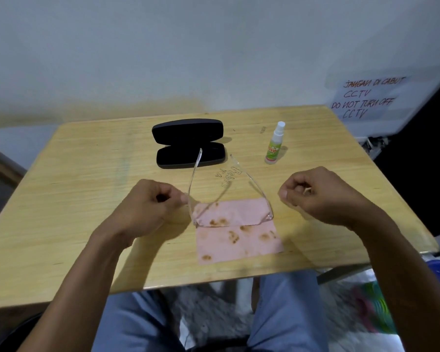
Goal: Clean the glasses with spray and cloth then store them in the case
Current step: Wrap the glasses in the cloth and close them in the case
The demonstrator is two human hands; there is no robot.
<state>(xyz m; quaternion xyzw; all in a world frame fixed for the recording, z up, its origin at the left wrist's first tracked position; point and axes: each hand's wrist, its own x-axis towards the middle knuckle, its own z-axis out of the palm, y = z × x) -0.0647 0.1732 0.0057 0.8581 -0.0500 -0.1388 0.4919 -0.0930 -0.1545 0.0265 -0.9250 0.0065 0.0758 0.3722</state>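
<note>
Clear-framed glasses (266, 217) hover with their front over a pink stained cloth (239, 246), both temples open and pointing away from me. My left hand (148, 207) has curled fingers and pinches the left temple near the hinge. My right hand (320, 196) is curled a little to the right of the right temple, apart from it and holding nothing. A black glasses case (188, 146) lies open behind the glasses. A small spray bottle (273, 148) with a green label and white cap stands upright to the right of the case.
Everything sits on a small wooden table (87, 186) against a white wall. A handwritten paper sign (363, 97) hangs at the back right. My knees in light trousers show below the table's near edge.
</note>
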